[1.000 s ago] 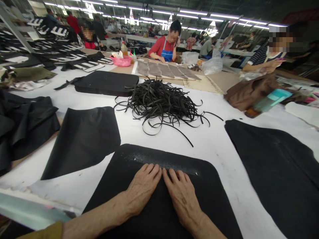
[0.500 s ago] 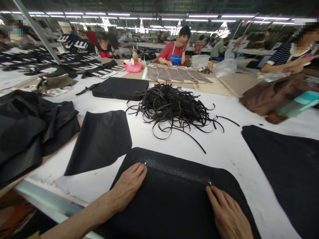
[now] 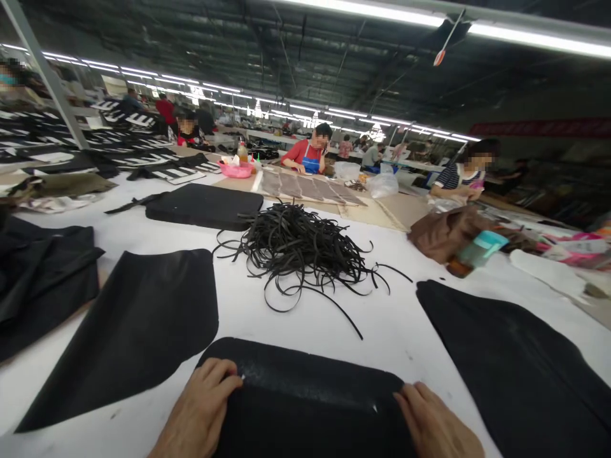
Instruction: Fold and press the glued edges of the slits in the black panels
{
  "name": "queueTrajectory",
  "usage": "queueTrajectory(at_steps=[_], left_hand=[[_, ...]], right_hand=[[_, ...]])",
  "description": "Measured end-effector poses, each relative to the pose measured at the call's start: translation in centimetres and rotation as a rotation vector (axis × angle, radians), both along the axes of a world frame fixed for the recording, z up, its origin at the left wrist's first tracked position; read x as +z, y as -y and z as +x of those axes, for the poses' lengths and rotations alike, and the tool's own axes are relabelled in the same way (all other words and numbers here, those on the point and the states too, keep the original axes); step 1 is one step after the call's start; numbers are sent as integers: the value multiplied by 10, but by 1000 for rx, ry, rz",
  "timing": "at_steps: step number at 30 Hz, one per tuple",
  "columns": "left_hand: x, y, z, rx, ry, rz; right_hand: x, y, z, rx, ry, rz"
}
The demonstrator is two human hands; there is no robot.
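A black panel (image 3: 305, 388) with rounded corners lies on the white table at the bottom centre. Along its upper part runs a shiny strip with a small white mark near each end. My left hand (image 3: 203, 401) pinches the panel's left edge, thumb by the left mark. On the right edge, fingers closed together, my right hand (image 3: 432, 416) grips the same panel. Beyond it sits a tangled heap of thin black strips (image 3: 305, 245).
A curled black sheet (image 3: 143, 318) lies left of the panel, black pieces (image 3: 515, 356) to the right. Farther off are a black padded stack (image 3: 205, 205), a pink basin (image 3: 236, 169), a brown bag (image 3: 442, 232), a teal-lidded bottle (image 3: 480, 251) and a person in red (image 3: 300, 152).
The view has tilted upward and shifted. My left hand has moved out to the panel's left edge, and my right hand from beside the right mark to the right edge.
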State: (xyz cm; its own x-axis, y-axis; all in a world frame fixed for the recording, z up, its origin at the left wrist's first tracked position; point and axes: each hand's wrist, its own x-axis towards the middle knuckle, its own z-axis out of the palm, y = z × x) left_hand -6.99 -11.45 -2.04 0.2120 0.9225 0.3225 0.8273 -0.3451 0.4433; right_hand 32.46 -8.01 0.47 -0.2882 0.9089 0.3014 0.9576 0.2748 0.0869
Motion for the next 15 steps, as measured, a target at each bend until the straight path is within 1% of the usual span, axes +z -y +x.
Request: queueTrajectory(at_steps=[2,5,7,9,12,15], left_hand=[[8,-6,3,-30,17,-39],[22,-23,12,-84,10,-87],[31,-41,21,-83,-19,-101],[38,-64,29,-79,-63,-131],[42,-100,37,-139,-120,-179],[37,-125,37,-230,-140,-193]], right_hand=[[8,-16,-36,29,-27,-48],[17,-45,-95,156,-44,-140],[15,-66,-131,232,-49,-121],[8,-87,-160,311,-41,-50],[-7,-113,-190,392,-38,12],[-17,-121,-202,398,-56,20]])
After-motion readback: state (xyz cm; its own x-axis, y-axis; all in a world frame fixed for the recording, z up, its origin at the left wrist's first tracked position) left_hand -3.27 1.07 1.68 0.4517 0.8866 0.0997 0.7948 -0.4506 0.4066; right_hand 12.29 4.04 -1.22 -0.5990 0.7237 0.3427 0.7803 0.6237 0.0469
